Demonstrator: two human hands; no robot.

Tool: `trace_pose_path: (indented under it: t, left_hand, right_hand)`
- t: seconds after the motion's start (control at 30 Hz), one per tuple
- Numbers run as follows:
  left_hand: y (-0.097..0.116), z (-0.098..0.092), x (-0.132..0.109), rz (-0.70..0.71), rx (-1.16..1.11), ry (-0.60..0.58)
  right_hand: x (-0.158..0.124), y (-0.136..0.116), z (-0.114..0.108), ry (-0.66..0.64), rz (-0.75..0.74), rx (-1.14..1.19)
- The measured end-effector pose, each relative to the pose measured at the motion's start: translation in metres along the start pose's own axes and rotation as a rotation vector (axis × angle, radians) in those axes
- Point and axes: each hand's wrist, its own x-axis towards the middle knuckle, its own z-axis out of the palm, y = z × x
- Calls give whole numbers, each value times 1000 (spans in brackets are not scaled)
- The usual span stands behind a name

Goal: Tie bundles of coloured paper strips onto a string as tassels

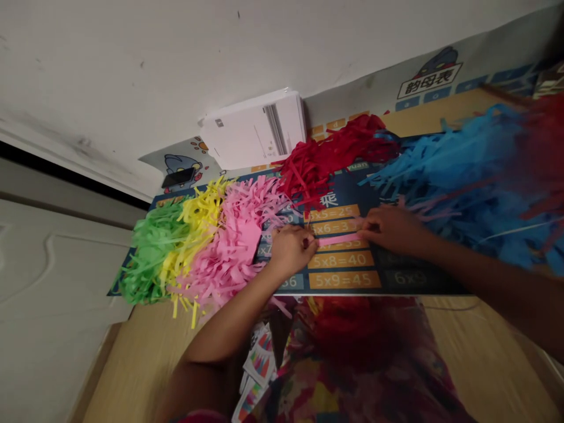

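Holding a pink paper strip out nearly straight over the chart-covered worktop, slightly right of and below the middle of the view. Pinching one end, at 9 o'clock, between the closed fingers of the left hand; gripping the other, at 3 o'clock, in the likewise closed fingers of the right hand. Touching the printed sums beneath or just above them: cannot tell. Farther out, with that strip as the dial's centre: at 9 o'clock, beside the left hand, a heap of pink fringe, then touching it yellow fringe, and outermost green fringe. At 12, red fringe; at 2, a large, partly blurred heap of blue fringe, with more red blurred at the edge of the view. Between 10 and 11, a white box-like stack against the wall; nearer 10, a dark flat object. At 6, more red paper, dim, on the lap; at 7, white packets with coloured print.
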Motion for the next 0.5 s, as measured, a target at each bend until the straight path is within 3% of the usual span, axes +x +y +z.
trace_pose_path:
  t: [0.17,0.27,0.33,0.4,0.5]
  left_hand:
    - [2,-5,4,-18,43,-51]
    - [1,-6,5,9,116,-45]
    - [0,-6,3,143,199,24]
    - [2,-5,0,366,301,94]
    - [8,-3,-4,610,427,127]
  right_hand:
    - [2,-4,-6,-56,-2,-34]
    - [0,-11,-9,-6,-34,-110]
    - [-3,-18,-10,73,-174,-199]
    - [-7,-26,-9,139,-387,-277]
    - [-8,-36,-6,184,-589,-366]
